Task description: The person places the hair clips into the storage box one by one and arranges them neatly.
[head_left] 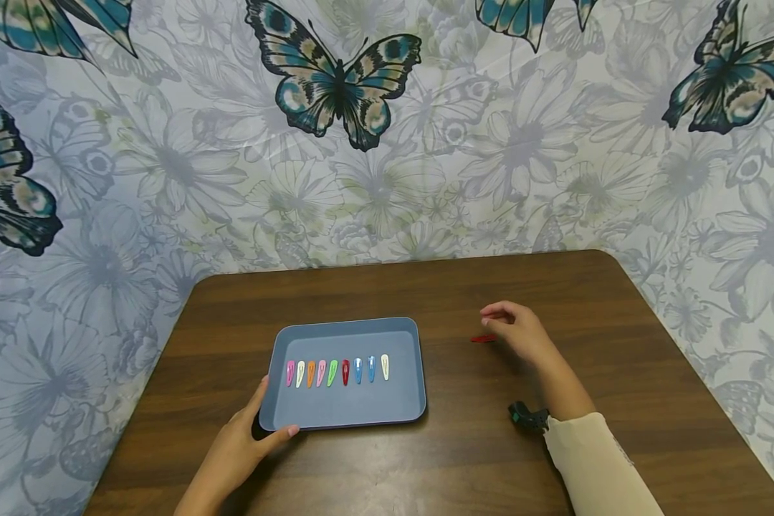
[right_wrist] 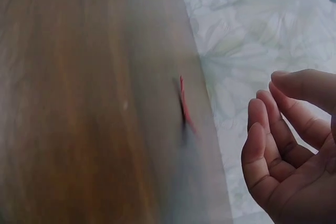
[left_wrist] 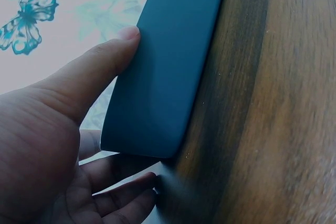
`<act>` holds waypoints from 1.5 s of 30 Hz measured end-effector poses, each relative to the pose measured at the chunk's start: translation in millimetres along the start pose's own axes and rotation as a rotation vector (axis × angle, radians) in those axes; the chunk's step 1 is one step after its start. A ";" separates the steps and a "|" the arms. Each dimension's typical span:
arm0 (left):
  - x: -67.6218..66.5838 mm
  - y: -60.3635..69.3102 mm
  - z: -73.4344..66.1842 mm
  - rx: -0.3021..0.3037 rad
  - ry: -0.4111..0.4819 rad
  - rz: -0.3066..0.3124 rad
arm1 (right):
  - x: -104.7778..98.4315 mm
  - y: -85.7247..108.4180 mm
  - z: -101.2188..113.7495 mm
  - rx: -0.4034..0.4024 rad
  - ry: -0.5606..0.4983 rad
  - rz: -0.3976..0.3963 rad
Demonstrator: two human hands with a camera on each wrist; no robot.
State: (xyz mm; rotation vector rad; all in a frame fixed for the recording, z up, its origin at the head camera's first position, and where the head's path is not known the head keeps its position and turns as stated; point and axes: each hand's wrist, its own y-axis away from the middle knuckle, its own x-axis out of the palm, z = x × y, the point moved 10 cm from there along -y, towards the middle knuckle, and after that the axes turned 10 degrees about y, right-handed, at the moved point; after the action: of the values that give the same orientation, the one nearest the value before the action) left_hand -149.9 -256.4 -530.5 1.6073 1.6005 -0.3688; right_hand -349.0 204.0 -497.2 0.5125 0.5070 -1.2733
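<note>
A blue-grey tray [head_left: 342,410] lies on the table, with a row of several snap hair clips in different colours across it, among them an orange clip [head_left: 311,374], a green clip [head_left: 332,373] and a dark red clip [head_left: 345,373]. My left hand [head_left: 235,448] holds the tray's near left corner; in the left wrist view the thumb [left_wrist: 113,51] presses one side wall. Right of the tray, a red hair clip [head_left: 483,339] lies on the wood. Just above it hovers my right hand [head_left: 519,333], fingers loosely bent, nothing held. The right wrist view shows the red clip [right_wrist: 184,103] apart from the fingertips.
The brown wooden table [head_left: 426,473] has rounded far corners. A cloth with butterflies and flowers [head_left: 387,193] hangs behind it. On the right wrist sits a black strapped device [head_left: 527,417], beside the cream sleeve [head_left: 600,466].
</note>
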 end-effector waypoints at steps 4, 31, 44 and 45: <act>-0.2 -0.6 0.7 -0.007 -0.004 0.002 | -2.6 0.7 -9.1 0.018 0.019 -0.001; 0.2 -2.2 2.5 0.006 -0.009 -0.006 | 4.5 0.7 -39.4 0.107 0.042 0.068; 0.7 -1.8 1.9 -0.001 -0.005 -0.001 | 5.9 -2.1 -43.7 0.099 0.129 0.052; 0.6 -1.8 2.0 -0.003 -0.007 -0.001 | 6.4 -2.2 -43.6 0.096 0.135 0.052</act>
State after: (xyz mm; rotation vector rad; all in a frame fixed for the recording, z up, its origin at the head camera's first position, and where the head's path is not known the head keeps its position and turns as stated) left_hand -150.9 -257.7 -532.8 1.6016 1.5963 -0.3719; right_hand -352.9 225.6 -535.5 0.6914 0.5436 -1.2225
